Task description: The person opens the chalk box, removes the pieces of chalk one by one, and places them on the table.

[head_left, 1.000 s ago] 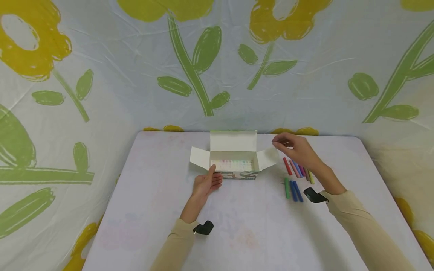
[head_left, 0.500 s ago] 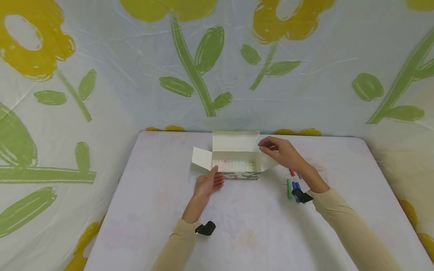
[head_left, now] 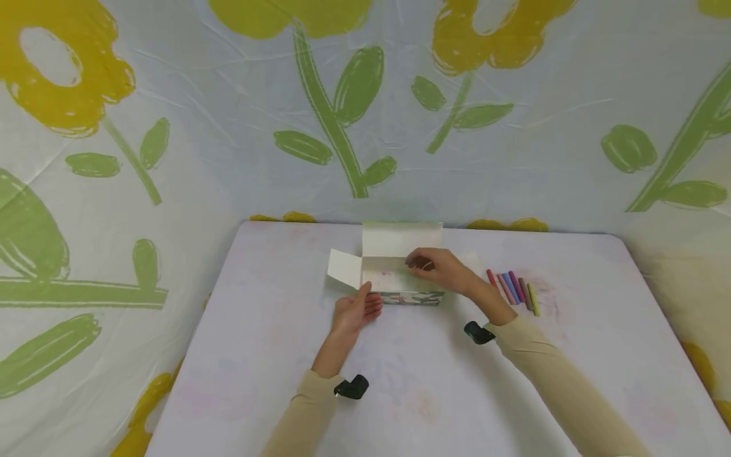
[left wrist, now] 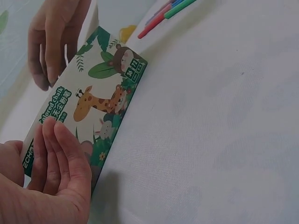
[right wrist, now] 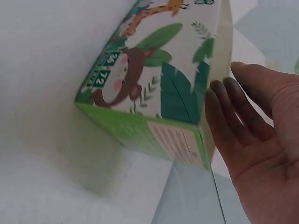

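Observation:
An opened white cardboard chalk box (head_left: 409,298) stands at the far middle of the table, flaps spread, with chalk sticks (head_left: 384,277) inside. My left hand (head_left: 349,313) holds its front left part, thumb over the front rim and fingers against the printed front, as the left wrist view shows too. Over the right part of the opening is my right hand (head_left: 438,269), fingers bent loosely downward. In the right wrist view its fingertips (right wrist: 214,91) reach the box's edge, with a gap to the thumb and no chalk visible between them.
Right of the box lies a row of loose chalk sticks (head_left: 513,291) in red, pink, blue, purple, brown and yellow. A green chalk stick (left wrist: 179,8) shows in the left wrist view. A flower-printed cloth (head_left: 240,127) rises behind the table.
My right hand has travelled left and down, from above the loose chalk to over the box opening. The left hand keeps its place on the box. My right wrist now hides the nearer chalk sticks.

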A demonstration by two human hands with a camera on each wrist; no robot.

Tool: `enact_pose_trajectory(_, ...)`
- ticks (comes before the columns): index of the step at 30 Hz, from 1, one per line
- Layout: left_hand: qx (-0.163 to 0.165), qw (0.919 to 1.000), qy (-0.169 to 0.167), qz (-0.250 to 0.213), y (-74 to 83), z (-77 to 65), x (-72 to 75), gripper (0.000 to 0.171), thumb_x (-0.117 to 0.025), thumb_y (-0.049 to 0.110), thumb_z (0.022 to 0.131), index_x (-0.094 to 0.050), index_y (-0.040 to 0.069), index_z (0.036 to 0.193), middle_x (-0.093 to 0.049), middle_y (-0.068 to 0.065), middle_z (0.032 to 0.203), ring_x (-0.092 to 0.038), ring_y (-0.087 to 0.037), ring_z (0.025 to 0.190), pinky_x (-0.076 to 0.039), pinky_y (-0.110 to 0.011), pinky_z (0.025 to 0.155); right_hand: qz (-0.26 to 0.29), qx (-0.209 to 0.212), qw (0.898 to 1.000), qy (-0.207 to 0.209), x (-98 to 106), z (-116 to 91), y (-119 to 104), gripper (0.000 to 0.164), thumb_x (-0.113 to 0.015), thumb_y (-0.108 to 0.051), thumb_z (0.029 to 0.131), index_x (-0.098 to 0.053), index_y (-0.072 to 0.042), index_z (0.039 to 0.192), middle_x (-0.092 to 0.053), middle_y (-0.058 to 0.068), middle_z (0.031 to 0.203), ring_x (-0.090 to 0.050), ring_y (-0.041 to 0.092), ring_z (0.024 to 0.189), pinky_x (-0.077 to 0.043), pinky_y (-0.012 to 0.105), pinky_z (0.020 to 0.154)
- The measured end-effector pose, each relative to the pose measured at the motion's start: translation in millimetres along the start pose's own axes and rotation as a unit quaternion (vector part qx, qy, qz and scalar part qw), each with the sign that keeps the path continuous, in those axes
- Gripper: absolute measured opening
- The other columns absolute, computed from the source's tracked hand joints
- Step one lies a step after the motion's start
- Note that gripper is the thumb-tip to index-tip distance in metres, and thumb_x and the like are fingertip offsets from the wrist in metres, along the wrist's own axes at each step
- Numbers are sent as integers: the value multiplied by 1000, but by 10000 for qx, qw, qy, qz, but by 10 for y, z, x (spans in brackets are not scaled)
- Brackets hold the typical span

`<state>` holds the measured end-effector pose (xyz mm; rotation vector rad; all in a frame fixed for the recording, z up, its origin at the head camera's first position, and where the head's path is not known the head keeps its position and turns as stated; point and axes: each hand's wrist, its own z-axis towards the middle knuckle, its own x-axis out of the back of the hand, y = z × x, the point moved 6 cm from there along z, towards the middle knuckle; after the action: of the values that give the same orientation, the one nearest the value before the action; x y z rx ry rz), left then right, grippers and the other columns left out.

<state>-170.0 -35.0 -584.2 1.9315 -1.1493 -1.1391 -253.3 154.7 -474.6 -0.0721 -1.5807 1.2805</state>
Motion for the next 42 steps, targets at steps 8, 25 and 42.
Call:
enact_pose_trajectory(8, 78, 10000, 19, -35, -3, -26, -27, 47, -66, 35, 102, -70, -12, 104, -73, -6, 82, -71, -11, 75, -61, -25, 76, 27, -55, 9965, -830, -288, 99, 103, 22, -70, -8, 98, -67, 6, 115, -71, 12, 106, -69, 27, 98, -60, 41, 85)
enact_pose_trajectory(25, -46, 9996, 163, -230, -12, -26, -69, 43, -64, 30, 103, -71, -12, 101, -74, -9, 82, -71, -12, 75, -62, -25, 76, -560, -643, 9709, -2238, -536, 289, 150, 17, -64, 1, 100, -72, 6, 114, -72, 16, 109, -69, 26, 100, -58, 38, 91)
enact_pose_trajectory(42, -137, 9990, 299, -300, -7, -81, -64, 44, -62, 28, 104, -70, -14, 100, -73, -9, 82, -71, -13, 75, -62, -25, 76, -595, -966, 9484, -2961, -640, 349, 156, 23, -61, 2, 99, -72, 4, 118, -74, 9, 109, -68, 19, 100, -57, 37, 95)
